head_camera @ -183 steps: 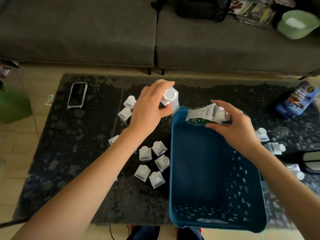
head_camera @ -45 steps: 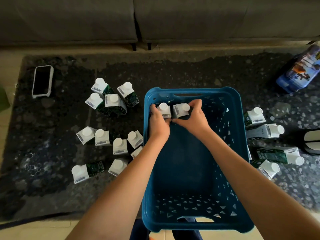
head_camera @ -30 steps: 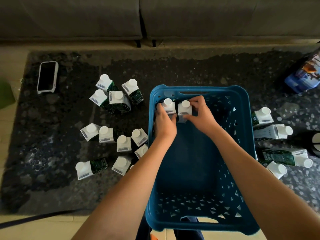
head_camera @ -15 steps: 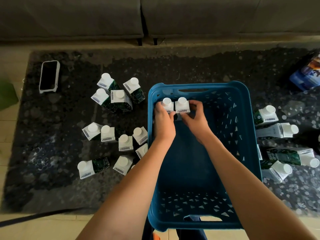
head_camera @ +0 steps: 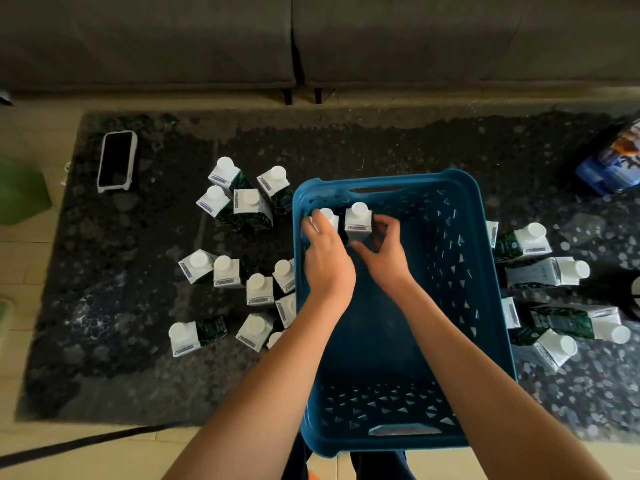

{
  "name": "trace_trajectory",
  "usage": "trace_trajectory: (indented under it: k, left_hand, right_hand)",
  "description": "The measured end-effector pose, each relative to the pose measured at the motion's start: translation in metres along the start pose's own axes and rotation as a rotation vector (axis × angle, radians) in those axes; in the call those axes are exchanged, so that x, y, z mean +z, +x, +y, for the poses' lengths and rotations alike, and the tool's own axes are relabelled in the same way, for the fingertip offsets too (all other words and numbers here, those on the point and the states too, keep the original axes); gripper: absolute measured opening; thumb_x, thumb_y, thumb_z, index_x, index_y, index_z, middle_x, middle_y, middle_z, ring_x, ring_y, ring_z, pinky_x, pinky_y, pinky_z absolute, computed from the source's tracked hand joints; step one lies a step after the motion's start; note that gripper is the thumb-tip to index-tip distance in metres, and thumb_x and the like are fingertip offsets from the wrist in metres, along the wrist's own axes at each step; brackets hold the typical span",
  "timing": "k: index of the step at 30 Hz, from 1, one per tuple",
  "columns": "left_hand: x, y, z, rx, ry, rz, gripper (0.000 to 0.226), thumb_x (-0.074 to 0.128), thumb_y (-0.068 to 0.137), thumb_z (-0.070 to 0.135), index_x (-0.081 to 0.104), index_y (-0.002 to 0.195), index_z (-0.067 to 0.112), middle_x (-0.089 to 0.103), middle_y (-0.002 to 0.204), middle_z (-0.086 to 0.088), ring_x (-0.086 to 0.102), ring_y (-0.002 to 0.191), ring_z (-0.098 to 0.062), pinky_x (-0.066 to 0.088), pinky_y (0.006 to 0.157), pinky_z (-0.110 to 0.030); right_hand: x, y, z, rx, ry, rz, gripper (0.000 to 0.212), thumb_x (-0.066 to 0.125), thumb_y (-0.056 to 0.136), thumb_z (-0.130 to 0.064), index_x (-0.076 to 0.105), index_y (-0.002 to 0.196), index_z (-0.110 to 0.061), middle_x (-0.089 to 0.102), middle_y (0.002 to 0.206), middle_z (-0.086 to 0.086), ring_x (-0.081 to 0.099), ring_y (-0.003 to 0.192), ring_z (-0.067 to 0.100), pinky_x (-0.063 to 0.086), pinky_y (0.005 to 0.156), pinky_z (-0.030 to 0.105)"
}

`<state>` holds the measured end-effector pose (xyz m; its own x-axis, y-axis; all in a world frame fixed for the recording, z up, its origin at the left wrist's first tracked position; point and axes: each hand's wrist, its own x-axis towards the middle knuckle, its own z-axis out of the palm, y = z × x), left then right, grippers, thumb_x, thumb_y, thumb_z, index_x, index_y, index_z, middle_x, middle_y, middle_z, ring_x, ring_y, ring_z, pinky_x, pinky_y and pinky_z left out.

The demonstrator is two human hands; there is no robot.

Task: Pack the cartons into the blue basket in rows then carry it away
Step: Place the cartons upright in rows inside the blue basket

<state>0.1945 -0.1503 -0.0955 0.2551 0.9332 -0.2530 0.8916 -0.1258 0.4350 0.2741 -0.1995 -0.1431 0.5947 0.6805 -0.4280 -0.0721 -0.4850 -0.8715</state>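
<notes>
The blue basket sits on a dark speckled table. Two white-capped cartons stand upright side by side in its far left corner. My left hand grips the left carton from above. My right hand pinches the right carton with thumb and fingers. Several more cartons stand or lie on the table left of the basket, and several others lie to its right.
A phone lies at the table's far left. A blue package rests at the far right edge. A grey sofa runs along the far side. A dark cable crosses the floor at the near left.
Both hands have nudged the two cartons slightly further into the basket's far left corner. The view has shifted a little; the loose cartons stay where they were.
</notes>
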Motion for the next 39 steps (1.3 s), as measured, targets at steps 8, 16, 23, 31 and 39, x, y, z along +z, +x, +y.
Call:
trace_trajectory:
  k: [8,16,23,31,39]
  left_hand:
    - [-0.050,-0.016,-0.031,0.312,0.086,0.201,0.051,0.068,0.073,0.002,0.050,0.121,0.004,0.053,0.114,-0.015,0.056,0.099,-0.031,0.051,0.078,-0.035]
    - [-0.040,-0.015,-0.051,0.050,-0.144,-0.075,0.045,0.038,0.101,0.019,0.027,0.144,0.011,0.066,0.096,-0.012,0.062,0.089,-0.032,0.045,0.071,-0.038]
    - [-0.041,-0.014,-0.052,0.102,-0.093,-0.050,0.040,0.036,0.101,0.016,0.033,0.141,0.007,0.064,0.086,-0.010,0.060,0.083,-0.030,0.044,0.085,-0.041]
    - [-0.042,-0.012,-0.048,0.054,-0.068,-0.075,0.037,0.035,0.101,0.020,0.034,0.137,0.011,0.067,0.093,-0.014,0.064,0.085,-0.032,0.044,0.064,-0.037]
    - [-0.038,-0.010,-0.050,0.022,-0.105,-0.090,0.041,0.039,0.100,0.020,0.033,0.140,0.013,0.067,0.094,-0.013,0.064,0.086,-0.032,0.050,0.068,-0.042]
  right_hand:
    - [0.003,-0.037,-0.033,-0.053,-0.151,0.100,0.045,0.047,0.091,-0.002,0.041,0.130,-0.023,0.053,0.125,-0.007,0.055,0.105,0.010,0.042,0.079,0.022]
    - [0.012,0.017,-0.035,0.117,-0.176,0.082,0.033,0.052,0.096,-0.027,0.045,0.126,-0.015,0.055,0.114,0.001,0.050,0.094,0.016,0.036,0.074,0.028]
    - [0.000,0.003,-0.018,-0.007,-0.275,0.058,0.019,0.052,0.096,-0.019,0.053,0.115,-0.017,0.059,0.102,0.000,0.053,0.089,0.016,0.041,0.062,0.021]
    - [0.006,-0.037,-0.017,-0.066,-0.291,-0.057,0.020,0.054,0.095,-0.019,0.055,0.115,-0.022,0.064,0.096,-0.001,0.059,0.086,0.014,0.044,0.068,0.019]
    - [0.040,-0.020,-0.017,-0.110,-0.295,-0.061,0.027,0.065,0.087,-0.014,0.053,0.110,-0.023,0.051,0.119,0.000,0.045,0.101,0.007,0.041,0.077,0.014]
